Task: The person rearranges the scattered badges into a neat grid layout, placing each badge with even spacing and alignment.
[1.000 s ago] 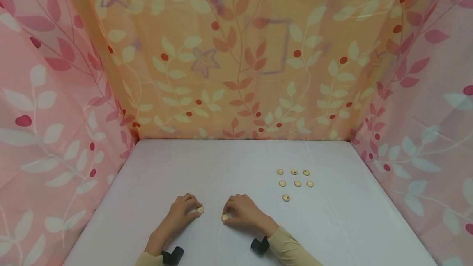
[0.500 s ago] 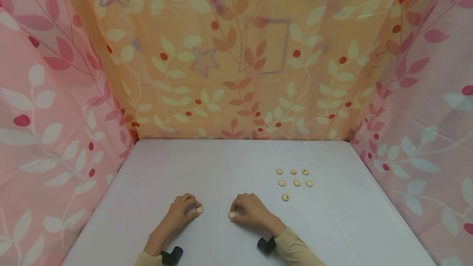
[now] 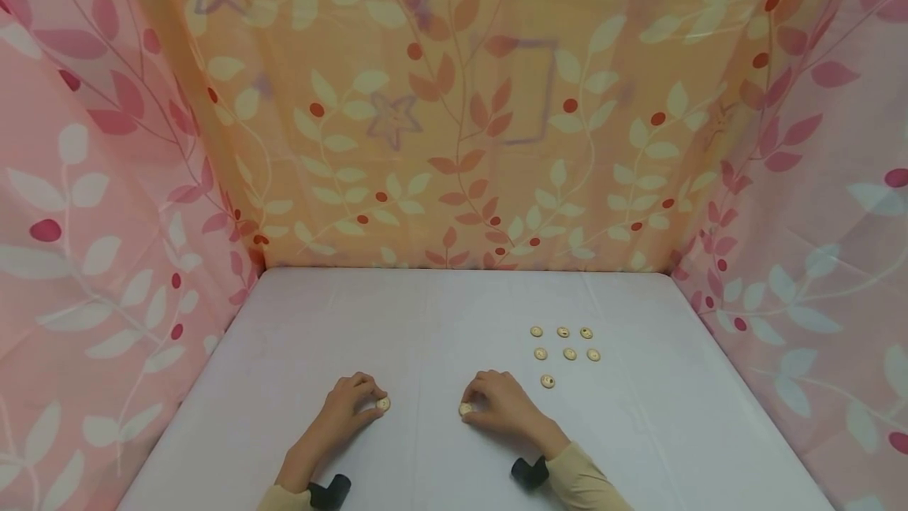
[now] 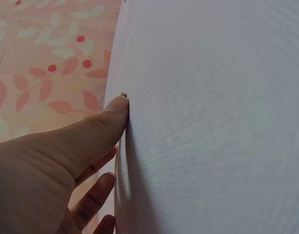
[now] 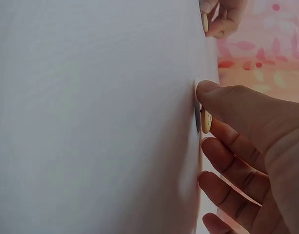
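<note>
My left hand point(image 3: 351, 408) pinches a small round pale-wood disc point(image 3: 384, 404) between thumb and fingers, low over the white tabletop. In the left wrist view the thumb hides nearly all of that disc. To its right, my right hand point(image 3: 500, 407) pinches a second wooden disc point(image 3: 465, 409) by its edge. That disc point(image 5: 207, 122) appears edge-on in the right wrist view, just off the table surface with its shadow beside it. Several similar discs point(image 3: 570, 354) lie flat beyond my right hand, two rows of three with one disc point(image 3: 548, 381) nearer. Dark marks show on some.
A white-covered table point(image 3: 340, 314) spreads under both hands. Patterned leaf-print curtains point(image 3: 454, 101) stand behind it and at both sides. Each wrist wears a black camera mount point(image 3: 530, 473).
My right hand has slid steadily to the right and slightly away from me, carrying its disc. The left hand stays in place with its disc, and the discs on the table have not moved.
</note>
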`<state>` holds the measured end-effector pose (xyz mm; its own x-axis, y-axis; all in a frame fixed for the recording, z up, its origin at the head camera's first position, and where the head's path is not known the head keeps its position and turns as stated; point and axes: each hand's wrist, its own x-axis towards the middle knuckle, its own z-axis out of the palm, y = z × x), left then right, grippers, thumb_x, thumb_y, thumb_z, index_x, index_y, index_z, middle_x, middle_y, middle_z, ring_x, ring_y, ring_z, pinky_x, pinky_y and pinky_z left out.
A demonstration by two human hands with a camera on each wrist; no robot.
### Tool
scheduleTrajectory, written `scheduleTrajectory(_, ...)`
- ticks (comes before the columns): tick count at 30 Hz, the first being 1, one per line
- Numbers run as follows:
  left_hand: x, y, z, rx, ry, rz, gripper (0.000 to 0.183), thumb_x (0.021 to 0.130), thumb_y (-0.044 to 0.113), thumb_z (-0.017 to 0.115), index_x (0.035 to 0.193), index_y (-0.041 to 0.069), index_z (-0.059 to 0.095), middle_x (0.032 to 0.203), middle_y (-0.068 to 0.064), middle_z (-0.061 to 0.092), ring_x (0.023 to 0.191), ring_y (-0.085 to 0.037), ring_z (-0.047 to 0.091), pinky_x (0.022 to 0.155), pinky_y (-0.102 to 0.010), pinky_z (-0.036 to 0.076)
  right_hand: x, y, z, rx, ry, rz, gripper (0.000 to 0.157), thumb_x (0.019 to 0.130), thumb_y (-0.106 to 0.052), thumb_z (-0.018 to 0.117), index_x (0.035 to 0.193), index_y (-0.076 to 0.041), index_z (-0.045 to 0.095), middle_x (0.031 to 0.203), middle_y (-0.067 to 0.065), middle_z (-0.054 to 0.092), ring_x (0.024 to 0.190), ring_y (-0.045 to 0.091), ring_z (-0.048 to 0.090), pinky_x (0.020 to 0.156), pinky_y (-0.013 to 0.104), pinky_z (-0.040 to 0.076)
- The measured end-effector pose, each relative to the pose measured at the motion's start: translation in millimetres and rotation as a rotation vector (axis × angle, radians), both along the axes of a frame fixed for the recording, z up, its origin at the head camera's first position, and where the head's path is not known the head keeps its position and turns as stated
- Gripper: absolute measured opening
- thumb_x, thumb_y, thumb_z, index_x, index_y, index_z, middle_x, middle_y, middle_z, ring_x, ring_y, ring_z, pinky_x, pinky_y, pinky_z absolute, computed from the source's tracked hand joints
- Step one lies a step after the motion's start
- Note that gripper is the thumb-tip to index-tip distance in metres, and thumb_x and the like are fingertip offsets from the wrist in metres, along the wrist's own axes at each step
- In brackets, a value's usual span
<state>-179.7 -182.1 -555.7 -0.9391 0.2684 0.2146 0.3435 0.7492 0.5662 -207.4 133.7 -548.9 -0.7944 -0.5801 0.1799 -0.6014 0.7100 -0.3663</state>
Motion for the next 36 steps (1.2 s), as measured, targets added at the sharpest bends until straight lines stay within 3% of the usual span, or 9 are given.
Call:
scheduleTrajectory(16,-0.8,0.0,-1.6,-0.008,-0.020,0.006,0.018,0.076,0.023,0.075,0.091,0.025,0.065,0.100,0.013,0.055,0.099,-0.018,0.048,0.083,-0.045,0.037,3.2,40.2,1.3,-0.036,0.058,-0.070,0.019,0.073,-0.041,0.075,0.084,-0.029,0.065,0.083,-0.020,0.057,0.083,0.002,0.052,0.079,0.034,0.036)
scheduleTrajectory(22,-0.8,-0.2,-1.7,-0.008,-0.026,0.011,0.018,0.076,0.022,0.075,0.091,0.024,0.066,0.100,0.013,0.055,0.099,-0.018,0.048,0.084,-0.045,0.037,3.0,58.4,2.9,-0.046,0.035,-0.129,0.019,0.073,-0.040,0.075,0.084,-0.030,0.064,0.085,-0.021,0.057,0.082,0.001,0.051,0.082,0.036,0.035)
scheduleTrajectory(29,0.0,0.3,-2.6,-0.002,0.016,0.004,0.019,0.075,0.021,0.075,0.091,0.025,0.065,0.099,0.013,0.055,0.097,-0.017,0.048,0.081,-0.045,0.038,3.2,80.8,7.3,-0.086,0.078,-0.206,0.019,0.071,-0.035,0.079,0.081,-0.029,0.064,0.081,-0.020,0.057,0.078,0.003,0.050,0.077,0.034,0.035)
scheduleTrajectory(36,0.2,1.6,-0.3,-0.007,-0.005,0.028,0.018,0.075,0.021,0.075,0.090,0.025,0.066,0.099,0.012,0.055,0.099,-0.019,0.049,0.085,-0.048,0.038,-0.6,102.4,6.2,-0.048,0.115,-0.275,0.021,0.068,-0.035,0.081,0.080,-0.030,0.064,0.077,-0.020,0.055,0.076,0.001,0.051,0.075,0.033,0.035)
